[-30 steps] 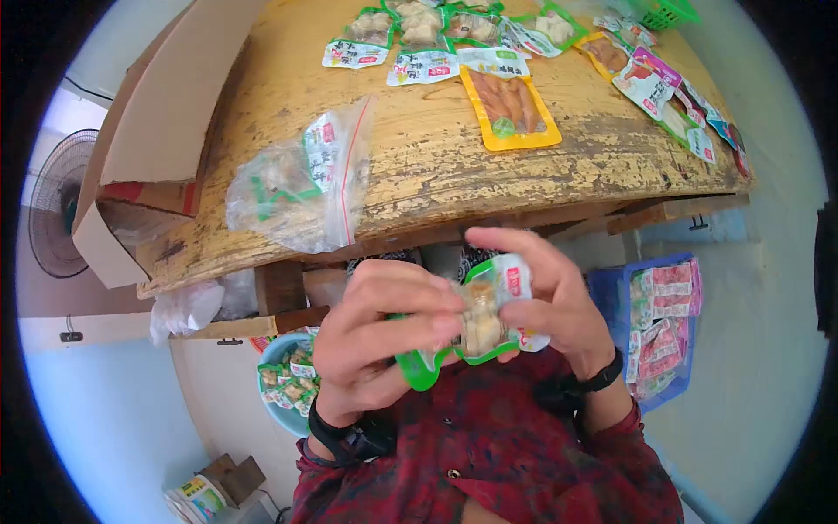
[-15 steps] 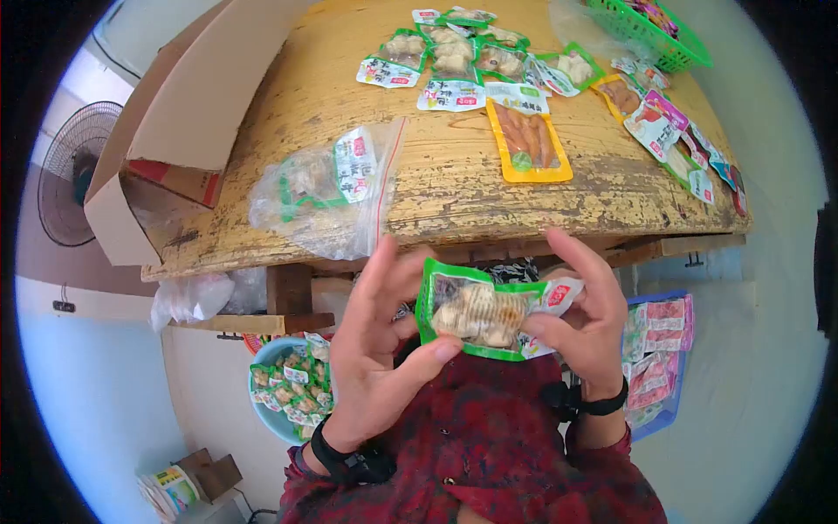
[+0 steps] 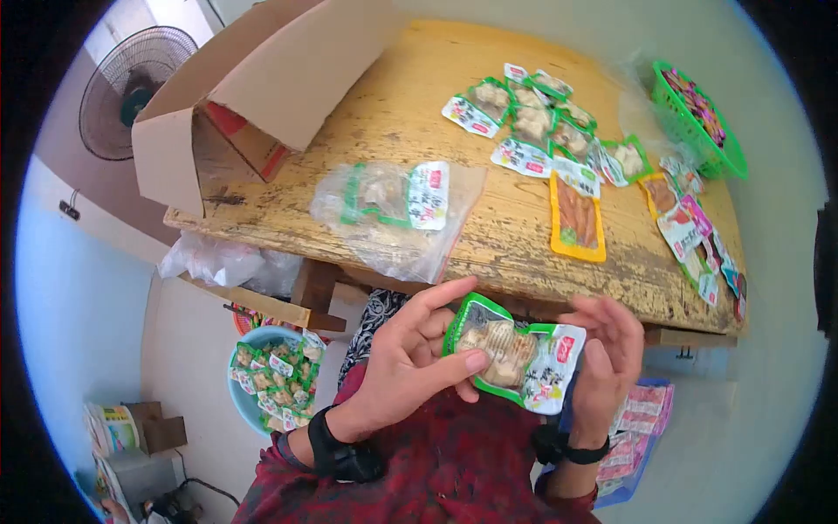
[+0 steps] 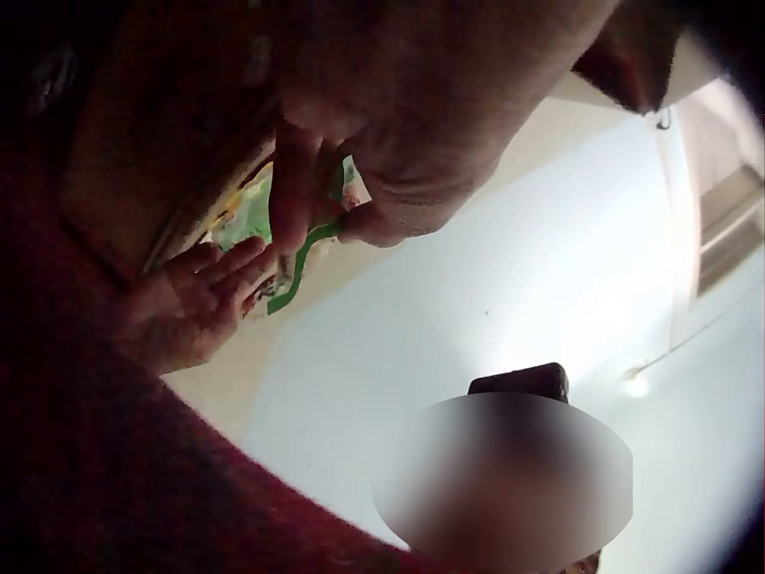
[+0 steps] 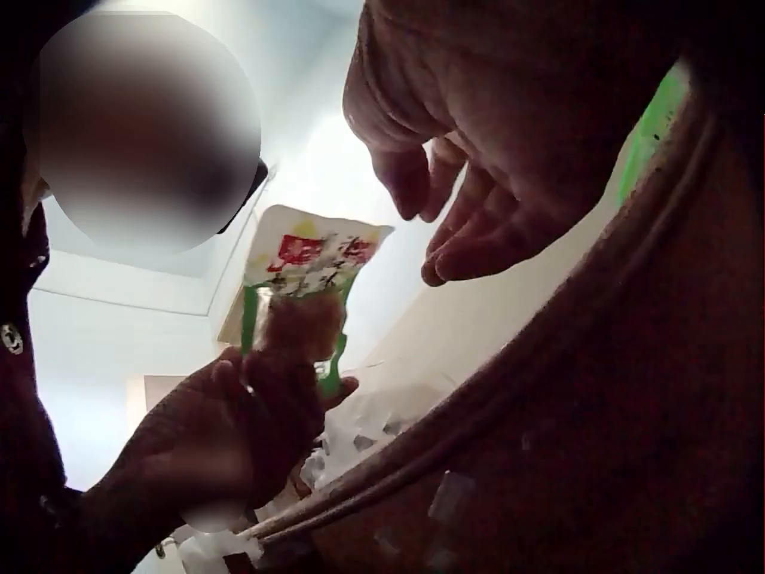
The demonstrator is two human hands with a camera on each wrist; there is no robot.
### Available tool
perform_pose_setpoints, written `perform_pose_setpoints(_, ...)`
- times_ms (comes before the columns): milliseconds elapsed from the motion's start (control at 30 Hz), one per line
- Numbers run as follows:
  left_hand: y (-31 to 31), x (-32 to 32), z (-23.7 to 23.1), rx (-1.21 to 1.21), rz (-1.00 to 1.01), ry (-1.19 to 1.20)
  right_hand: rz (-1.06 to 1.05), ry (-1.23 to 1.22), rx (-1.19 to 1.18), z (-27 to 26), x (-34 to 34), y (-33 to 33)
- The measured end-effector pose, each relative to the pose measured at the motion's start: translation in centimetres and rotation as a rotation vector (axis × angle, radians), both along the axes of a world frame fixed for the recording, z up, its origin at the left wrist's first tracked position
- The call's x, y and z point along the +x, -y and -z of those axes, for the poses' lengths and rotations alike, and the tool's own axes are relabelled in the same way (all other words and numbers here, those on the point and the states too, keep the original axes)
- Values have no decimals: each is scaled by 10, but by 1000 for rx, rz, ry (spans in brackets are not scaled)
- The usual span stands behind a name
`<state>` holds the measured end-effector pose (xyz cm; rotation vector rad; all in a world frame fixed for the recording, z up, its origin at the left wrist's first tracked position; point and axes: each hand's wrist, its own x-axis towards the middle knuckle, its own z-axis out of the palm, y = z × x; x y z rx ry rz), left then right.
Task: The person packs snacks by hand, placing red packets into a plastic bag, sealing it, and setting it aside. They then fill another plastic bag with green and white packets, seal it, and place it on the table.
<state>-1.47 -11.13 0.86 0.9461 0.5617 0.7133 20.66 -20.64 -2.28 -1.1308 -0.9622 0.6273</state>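
A sealed snack packet (image 3: pixel 511 354) with green borders, a clear window over pale lumpy food and a white printed end is in front of my chest. My left hand (image 3: pixel 406 358) pinches its left end, thumb across the window and fingers behind. In the right wrist view, the packet (image 5: pixel 299 287) stands up from the left hand, white end on top. My right hand (image 3: pixel 607 358) is beside the white end with fingers loosely bent; the right wrist view shows this hand (image 5: pixel 478 156) apart from the packet. The left wrist view shows the packet's green edge (image 4: pixel 313 261) at the fingers.
On the worn wooden table (image 3: pixel 419 105) lie a zip bag (image 3: pixel 393 218) with a packet inside, several green-edged packets (image 3: pixel 531 122) and a yellow-edged packet (image 3: pixel 578 217). A cardboard box (image 3: pixel 288 79) and green basket (image 3: pixel 698 131) flank them. Below are a blue basin (image 3: pixel 240 393) and blue crate (image 3: pixel 642 454).
The packet has been turned so its white end points right. My right hand has let go of it; the left keeps its hold. The head view has shifted leftward.
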Motion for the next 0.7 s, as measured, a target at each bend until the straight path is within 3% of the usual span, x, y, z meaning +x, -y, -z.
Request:
perform_pose_setpoints(100,-4,-5,-2,-73,-12,29,25,425,119,-1,13,-1)
perform_pose_setpoints(200,-3,-6,-1,-83,-15,12,121,655,231,-12,-7,-7)
perform_pose_setpoints(333,-2,0,2,-102,4,18,-56,1080,107,-49,-10,-5)
perform_pose_setpoints(400,-5,-2,-7,-134,-5,-4,15,910,69,-43,-11,-12)
perform_pose_setpoints(500,-5,-9,19,502,-310,-205,195,783,32,-34,-8,-19)
perform_pose_setpoints(600,-11,-18,9,899,-586,-482,370,403,-265,-22,-2,-17)
perform_pose_setpoints(633,-15,-19,16,962,-681,-496,342,231,-250,-25,-7,-25)
perform_pose_setpoints(700,-25,-17,14,1039,-757,-491,300,180,-209,-21,-9,-36)
